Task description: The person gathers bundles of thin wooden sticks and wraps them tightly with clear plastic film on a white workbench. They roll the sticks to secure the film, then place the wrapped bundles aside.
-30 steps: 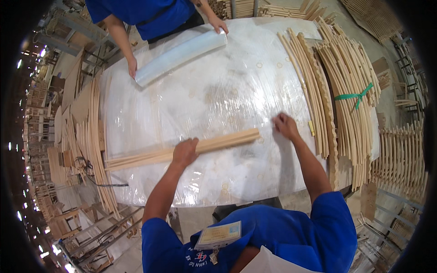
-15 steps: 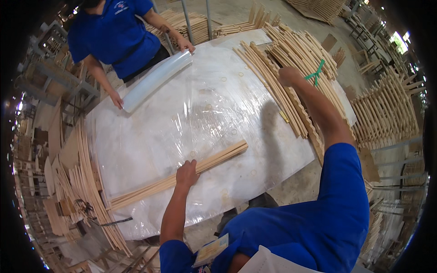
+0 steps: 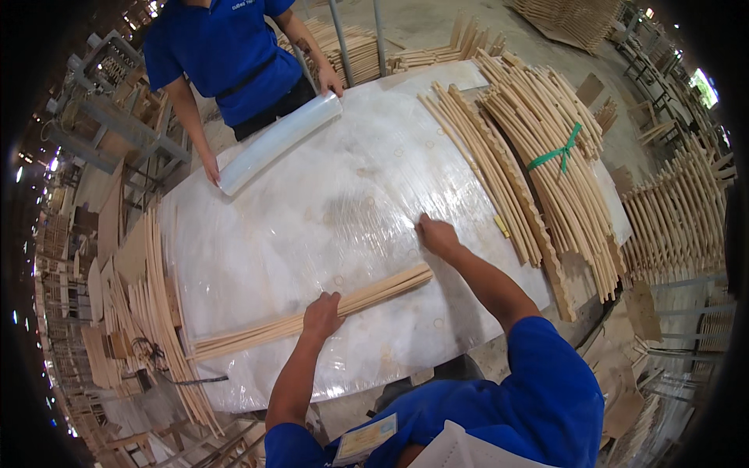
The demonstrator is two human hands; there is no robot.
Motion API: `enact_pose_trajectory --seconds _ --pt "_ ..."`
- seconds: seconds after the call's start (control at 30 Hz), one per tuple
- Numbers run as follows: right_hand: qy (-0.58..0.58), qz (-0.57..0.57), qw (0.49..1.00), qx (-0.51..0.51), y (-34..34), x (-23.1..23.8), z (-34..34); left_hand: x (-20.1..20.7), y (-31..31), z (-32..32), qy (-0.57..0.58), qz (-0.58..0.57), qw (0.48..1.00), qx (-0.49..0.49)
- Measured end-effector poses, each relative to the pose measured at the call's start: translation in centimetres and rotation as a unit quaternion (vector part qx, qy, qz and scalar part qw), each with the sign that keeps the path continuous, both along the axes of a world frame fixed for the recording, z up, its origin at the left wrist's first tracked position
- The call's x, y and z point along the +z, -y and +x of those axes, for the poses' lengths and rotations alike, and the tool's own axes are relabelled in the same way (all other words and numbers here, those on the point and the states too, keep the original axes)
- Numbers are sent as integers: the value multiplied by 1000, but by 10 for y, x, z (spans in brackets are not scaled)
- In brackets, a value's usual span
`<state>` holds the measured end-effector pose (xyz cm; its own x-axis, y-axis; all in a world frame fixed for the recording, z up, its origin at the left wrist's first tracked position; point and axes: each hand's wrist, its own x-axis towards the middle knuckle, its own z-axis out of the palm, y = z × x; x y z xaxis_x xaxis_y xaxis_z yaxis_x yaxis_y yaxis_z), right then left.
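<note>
At your far left, long wooden strips [image 3: 154, 269] lie lengthwise along the edge of the tabletop [image 3: 250, 234], with a dark strap [image 3: 199, 381] near their lower part, reaching onto the white surface. Just right of them begins a bundle of thin sticks [image 3: 388, 286]; it lies on the near half of the tabletop, slanting up toward the right, its sticks side by side and its right end near the middle.

Across from you, on the left, a co-worker [image 3: 222, 74] in a blue shirt holds a roll of clear film [image 3: 281, 144] by both ends. Shiny clear film is spread over the tabletop.

Your left hand [image 3: 323, 315] is clamped on the thin sticks around the middle of their length, its fingers over the top of them. Below it, a badge [image 3: 367, 439] hangs on your blue shirt.

Your right hand [image 3: 438, 236] is over the film, above and just right of the bundle's end and apart from it. Its fingers are curled; you cannot tell from this view whether they pinch the film.

Farther right, a row of round sticks [image 3: 488, 179] lies on the tabletop, a small yellow piece [image 3: 502, 226] beside it. Next come a wavy-edged strip [image 3: 538, 234] and a thick pile of sticks [image 3: 581, 222] with a green tie [image 3: 555, 154] across it. Beyond the tabletop stands a stack of wooden pieces [image 3: 675, 222].
</note>
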<state>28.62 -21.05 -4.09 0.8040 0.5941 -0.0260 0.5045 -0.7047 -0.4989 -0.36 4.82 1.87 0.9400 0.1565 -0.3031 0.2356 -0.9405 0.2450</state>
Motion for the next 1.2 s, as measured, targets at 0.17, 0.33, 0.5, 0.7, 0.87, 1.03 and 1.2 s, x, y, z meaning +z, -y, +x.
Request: enact_pose_trajectory --seconds 0.17,0.33,0.5,0.7,0.87,1.03,1.2 --pt "-43 35 996 -63 40 12 -31 -1 6 10 -3 -19 1000 -4" --pt "-22 70 991 -108 68 18 -39 -1 18 10 -2 -34 999 -34" --pt "-60 0 988 -144 111 11 -91 -6 45 -16 -47 -55 997 -39" --pt "-39 -19 985 -164 112 22 -96 -3 51 -25 -16 -60 996 -64" --pt "22 -19 986 -166 108 18 -94 -3 46 -20 -15 -66 996 -66" --pt "-13 -32 983 -179 105 13 -95 -2 46 -28 -5 -77 995 -67" --pt "15 -16 985 -171 100 11 -90 -2 37 -27 2 -64 997 -47"
